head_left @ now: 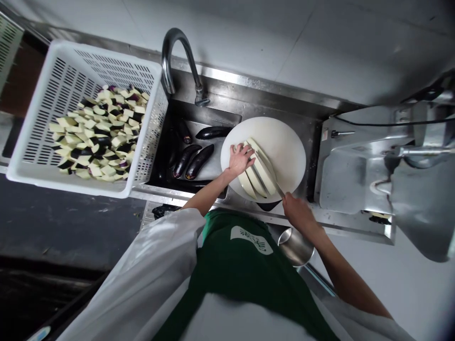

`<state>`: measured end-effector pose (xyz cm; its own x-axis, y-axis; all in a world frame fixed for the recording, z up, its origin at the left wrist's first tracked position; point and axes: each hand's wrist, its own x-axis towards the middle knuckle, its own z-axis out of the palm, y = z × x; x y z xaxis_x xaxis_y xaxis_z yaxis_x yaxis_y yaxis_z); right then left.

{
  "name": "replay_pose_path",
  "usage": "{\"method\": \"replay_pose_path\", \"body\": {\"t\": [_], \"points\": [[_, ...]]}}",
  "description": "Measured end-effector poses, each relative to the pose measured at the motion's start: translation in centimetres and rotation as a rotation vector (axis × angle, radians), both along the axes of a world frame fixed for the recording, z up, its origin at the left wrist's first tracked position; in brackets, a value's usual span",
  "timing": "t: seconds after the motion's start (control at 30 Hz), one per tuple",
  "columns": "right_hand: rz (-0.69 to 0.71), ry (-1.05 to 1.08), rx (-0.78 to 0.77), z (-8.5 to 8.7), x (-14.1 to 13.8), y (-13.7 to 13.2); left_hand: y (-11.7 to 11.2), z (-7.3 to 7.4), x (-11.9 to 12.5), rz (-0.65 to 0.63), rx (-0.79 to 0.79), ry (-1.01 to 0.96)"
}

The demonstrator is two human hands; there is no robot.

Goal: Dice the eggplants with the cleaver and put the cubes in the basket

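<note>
A round white cutting board (pixel 291 149) bears long pale strips of eggplant (pixel 262 171), lying side by side with cut faces showing. My left hand (pixel 241 159) presses down on their far end, fingers bent over them and holding them together. My right hand (pixel 297 213) is closed around the handle of a knife (pixel 279 189) at the near right of the board. The knife's blade points up and left along the strips; part of it is hard to make out against them. Several whole dark eggplants (pixel 200 161) lie in the sink left of the board.
A large white perforated basket (pixel 130 189) with cut eggplant chunks (pixel 101 135) stands on the left. A curved faucet (pixel 181 38) rises behind the sink (pixel 220 116). On the right is a metal slicing machine (pixel 344 175). A steel pot (pixel 295 246) is below the counter edge.
</note>
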<state>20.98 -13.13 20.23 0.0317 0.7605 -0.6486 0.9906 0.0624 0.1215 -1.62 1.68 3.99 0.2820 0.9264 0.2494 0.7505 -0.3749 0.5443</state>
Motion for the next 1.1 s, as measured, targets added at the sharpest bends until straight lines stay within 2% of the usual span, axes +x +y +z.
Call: {"method": "replay_pose_path", "body": {"t": [0.2,0.33,0.37,0.43,0.53,0.6,0.67,0.8,0.9,1.0,1.1], "points": [[-0.167,0.055,-0.093,-0.2,3.4,-8.7,-0.2,0.1,0.0,0.001,0.001,-0.013],[-0.278,0.092,-0.105,0.1,6.3,-15.3,0.5,1.1,-1.0,-0.063,-0.001,0.066],[-0.303,0.097,-0.100,0.0,7.1,-16.9,0.8,1.5,-1.5,-0.137,-0.004,0.091],[-0.363,0.125,-0.057,-0.3,8.5,-19.4,1.4,2.4,-2.4,-0.372,-0.019,0.141],[-0.488,0.183,0.050,-1.4,9.4,-21.1,2.2,3.5,-2.9,-0.721,-0.057,0.232],[-0.551,0.185,0.119,-2.4,8.9,-20.6,2.9,3.9,-2.0,-0.840,-0.103,0.333],[-0.585,0.167,0.182,-3.5,7.9,-18.9,3.9,4.1,-0.3,-0.898,-0.157,0.443],[-0.639,0.139,0.261,-5.3,6.0,-13.2,5.4,3.8,3.9,-0.877,-0.107,0.543],[-0.678,0.135,0.322,-6.2,4.9,-8.6,4.3,3.6,5.6,-0.749,-0.036,0.557],[-0.661,0.152,0.359,-6.7,3.8,-5.0,1.3,3.4,5.8,-0.545,-0.025,0.596],[-0.579,0.179,0.335,-6.9,2.5,-2.9,-1.7,3.1,5.3,-0.332,-0.015,0.596]]}}
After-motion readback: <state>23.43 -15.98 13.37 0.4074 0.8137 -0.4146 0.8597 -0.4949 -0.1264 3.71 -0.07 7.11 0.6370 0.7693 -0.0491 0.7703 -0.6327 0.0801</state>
